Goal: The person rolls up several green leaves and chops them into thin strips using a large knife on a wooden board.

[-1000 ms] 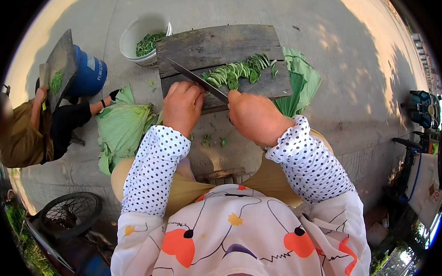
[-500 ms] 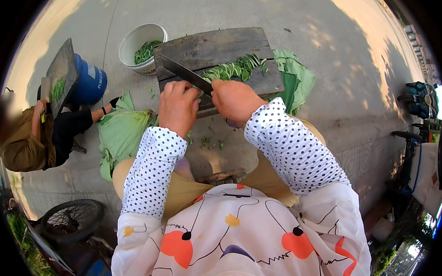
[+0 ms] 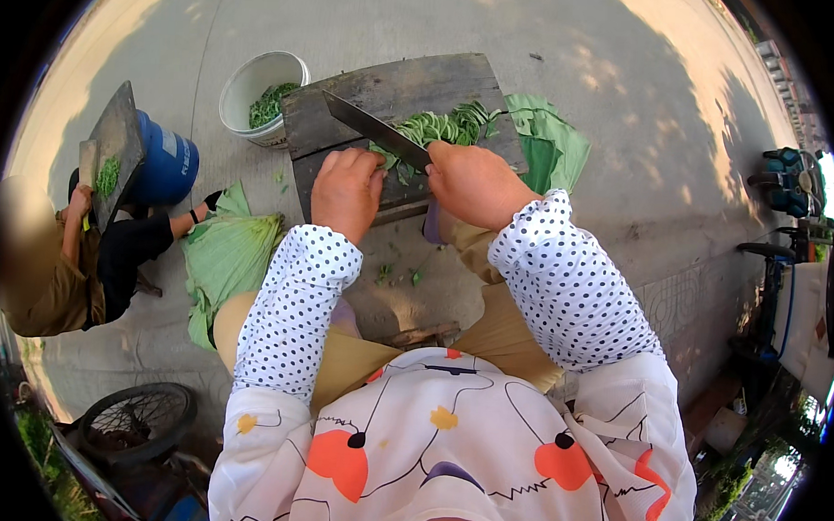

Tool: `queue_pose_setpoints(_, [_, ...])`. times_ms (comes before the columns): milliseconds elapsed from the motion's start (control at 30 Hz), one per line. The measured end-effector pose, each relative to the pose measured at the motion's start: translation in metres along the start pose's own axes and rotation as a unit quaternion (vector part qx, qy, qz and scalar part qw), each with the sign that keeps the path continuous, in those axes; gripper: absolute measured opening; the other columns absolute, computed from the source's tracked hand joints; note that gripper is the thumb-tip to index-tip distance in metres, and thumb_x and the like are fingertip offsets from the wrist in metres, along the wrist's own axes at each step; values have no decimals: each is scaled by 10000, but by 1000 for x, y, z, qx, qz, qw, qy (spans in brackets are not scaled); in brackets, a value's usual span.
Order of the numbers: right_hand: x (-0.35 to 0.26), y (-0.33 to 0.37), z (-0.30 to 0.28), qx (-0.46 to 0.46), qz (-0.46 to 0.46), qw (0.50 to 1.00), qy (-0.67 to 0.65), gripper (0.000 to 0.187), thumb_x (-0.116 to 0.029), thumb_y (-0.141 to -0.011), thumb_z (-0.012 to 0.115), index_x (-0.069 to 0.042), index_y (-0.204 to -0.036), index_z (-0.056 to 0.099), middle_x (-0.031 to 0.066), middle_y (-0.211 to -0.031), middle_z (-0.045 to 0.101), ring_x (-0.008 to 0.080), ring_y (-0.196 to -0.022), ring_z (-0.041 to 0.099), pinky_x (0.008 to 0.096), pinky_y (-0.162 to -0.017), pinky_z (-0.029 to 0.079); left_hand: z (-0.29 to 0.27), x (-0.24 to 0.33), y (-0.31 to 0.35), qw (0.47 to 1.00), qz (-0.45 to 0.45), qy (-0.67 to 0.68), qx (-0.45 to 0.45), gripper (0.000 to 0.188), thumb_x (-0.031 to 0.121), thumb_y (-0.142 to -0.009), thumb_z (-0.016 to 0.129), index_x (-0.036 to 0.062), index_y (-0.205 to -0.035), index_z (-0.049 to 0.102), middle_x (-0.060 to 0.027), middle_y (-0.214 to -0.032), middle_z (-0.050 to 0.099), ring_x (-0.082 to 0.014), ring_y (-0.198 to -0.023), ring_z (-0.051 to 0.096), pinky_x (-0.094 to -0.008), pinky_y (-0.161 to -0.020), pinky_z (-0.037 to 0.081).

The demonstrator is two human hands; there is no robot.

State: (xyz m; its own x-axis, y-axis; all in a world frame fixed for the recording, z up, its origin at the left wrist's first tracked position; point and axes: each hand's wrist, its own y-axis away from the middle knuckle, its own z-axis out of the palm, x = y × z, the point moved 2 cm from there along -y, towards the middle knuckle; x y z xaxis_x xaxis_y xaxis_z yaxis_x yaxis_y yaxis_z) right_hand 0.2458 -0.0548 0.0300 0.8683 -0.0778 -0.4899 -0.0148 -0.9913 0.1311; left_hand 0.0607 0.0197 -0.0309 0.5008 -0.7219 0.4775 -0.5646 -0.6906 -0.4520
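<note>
My right hand [image 3: 475, 182] grips the handle of a large dark-bladed knife [image 3: 374, 129], its blade slanting up and left above a wooden board [image 3: 386, 80]. Beside the blade, my left hand [image 3: 348, 189] is closed, its curled fingertips pressed down at the near edge of the board. A bit of green leaf shows at those fingertips; most of what they press on is hidden. To the right of the blade lies a heap of sliced green leaves [image 3: 447, 124], partly behind the knife.
A white bucket [image 3: 241, 130] with chopped greens stands behind the board's left corner. Large leafy green bundles flank the board, left [image 3: 229, 258] and right [image 3: 561, 141]. At the left, another person [image 3: 62, 289] sits by a board on a blue barrel [image 3: 172, 160].
My right hand and the knife have moved right, away from my left fingers. The sliced leaves look more bunched together. My left hand has shifted slightly right.
</note>
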Motion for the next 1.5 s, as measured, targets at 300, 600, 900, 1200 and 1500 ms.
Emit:
queue_pose_setpoints(300, [3,19,-10,-32,-82,992,85,118,-124,-931,600,-13,-914,566,212,-763,661,433,-694,664,523,-616,533,5,-6,1,1000,-3,4,12,170,60,-777,784,94,-938,740,-68,-979,696,-312,-918,641,-421,-804,539])
queue_pose_setpoints(600, [-7,7,5,-76,-94,985,121,148,-55,-851,623,25,-967,579,220,-819,710,409,-779,726,483,-666,587,3,-3,1,1000,0,-3,3,171,60,-793,770,110,-956,766,-66,-946,688,-307,-900,640,-420,-787,539])
queue_pose_setpoints(900, [2,-27,27,10,-34,999,25,158,-143,-936,604,11,-974,600,249,-843,705,429,-820,711,518,-734,566,0,1,1,999,17,19,22,128,45,-843,750,57,-969,736,-95,-963,679,-335,-921,637,-425,-809,527])
queue_pose_setpoints(1200, [-2,11,6,-23,-70,994,87,130,-124,-944,585,1,-919,559,241,-746,662,448,-707,675,527,-636,542,6,-8,7,1000,1,8,23,152,48,-808,767,71,-955,735,-93,-987,684,-326,-942,634,-428,-814,533])
queue_pose_setpoints(1500, [-10,-4,23,-41,-91,989,110,140,-54,-871,599,27,-985,586,247,-863,716,407,-789,729,492,-670,587,4,-6,9,1000,-1,5,7,162,47,-802,765,81,-959,745,-92,-975,677,-327,-937,632,-437,-812,535])
